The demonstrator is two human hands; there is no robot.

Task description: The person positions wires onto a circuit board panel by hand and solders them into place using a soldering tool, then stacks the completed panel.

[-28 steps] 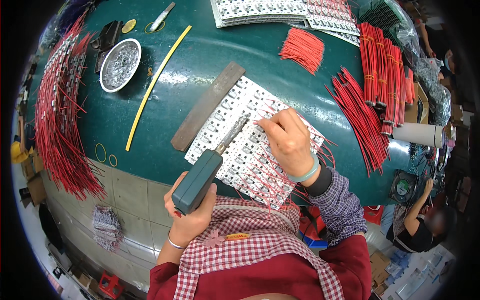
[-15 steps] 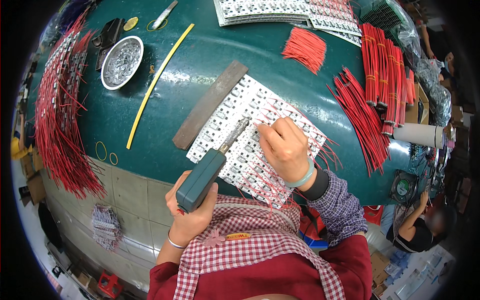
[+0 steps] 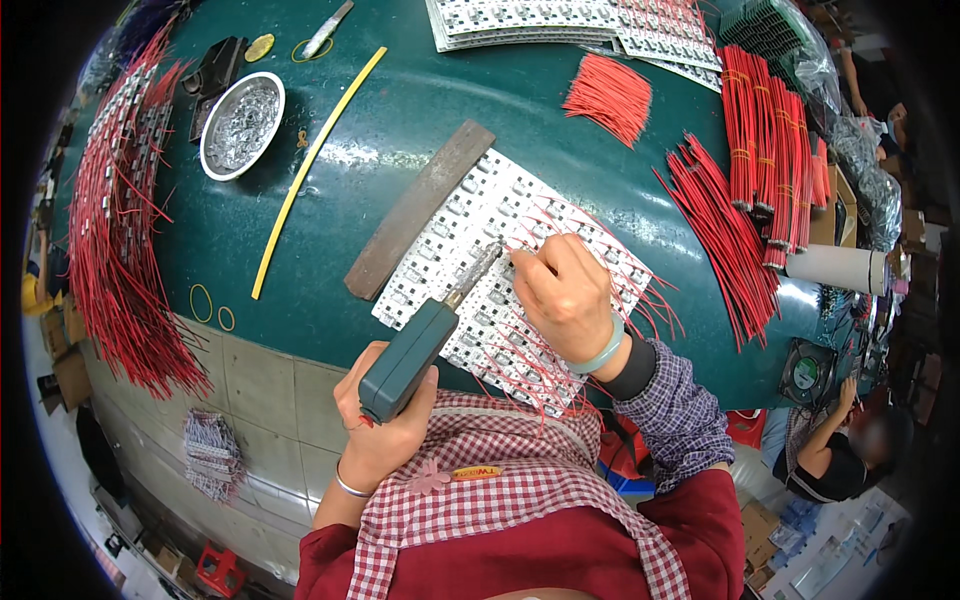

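My left hand (image 3: 390, 410) is wrapped round the handle of a dark green soldering gun (image 3: 410, 355). Its metal tip (image 3: 484, 262) points up and right, over a white circuit board sheet (image 3: 410, 283) full of small components. Close by the tip, my right hand (image 3: 570, 300) pinches a thin red wire (image 3: 512, 249) against the board. More red wires (image 3: 520, 365) stand out from the sheet's right and lower parts. A dark flat bar (image 3: 420, 210) lies along the sheet's upper left edge.
A metal bowl (image 3: 215, 160) of shiny bits and a yellow strip (image 3: 318, 160) lie to the left. Wired boards (image 3: 120, 240) hang over the left end. Red wire bundles (image 3: 740, 130) and a loose pile (image 3: 610, 100) lie right and far. Another person (image 3: 830, 460) sits at the right.
The soldering gun and its tip have shifted slightly up and to the right. My right hand has moved a little left, still pinching the wire.
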